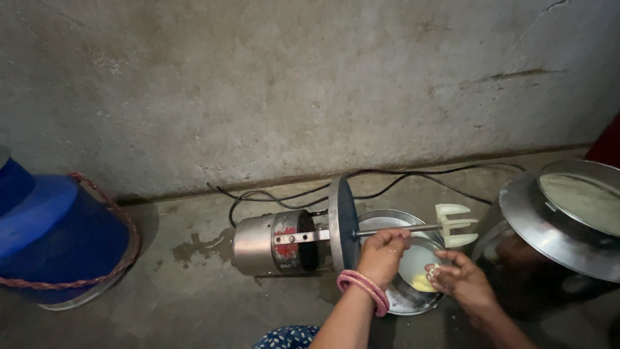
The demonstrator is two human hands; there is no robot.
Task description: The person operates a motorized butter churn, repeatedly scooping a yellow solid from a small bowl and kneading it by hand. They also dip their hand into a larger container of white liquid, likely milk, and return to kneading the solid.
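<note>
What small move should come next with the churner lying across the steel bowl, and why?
Probably bring the right hand, fingers pinched over a bit of yellowish butter, up to wipe the white plastic churner blade. The left hand already grips the thin metal shaft, steadying the steel motor-driven churner on its side, blade above the round steel bowl holding pale liquid.

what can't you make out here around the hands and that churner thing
- Steel bowl, head view: most of its inside is covered by both hands.
- Left hand on the churner rod: grip hidden under the hand.
- Right hand: yellowish lump at fingertips, too small to identify.
- Big steel pot: cut off by right edge.
- Blue drum: cut off at left.
</note>
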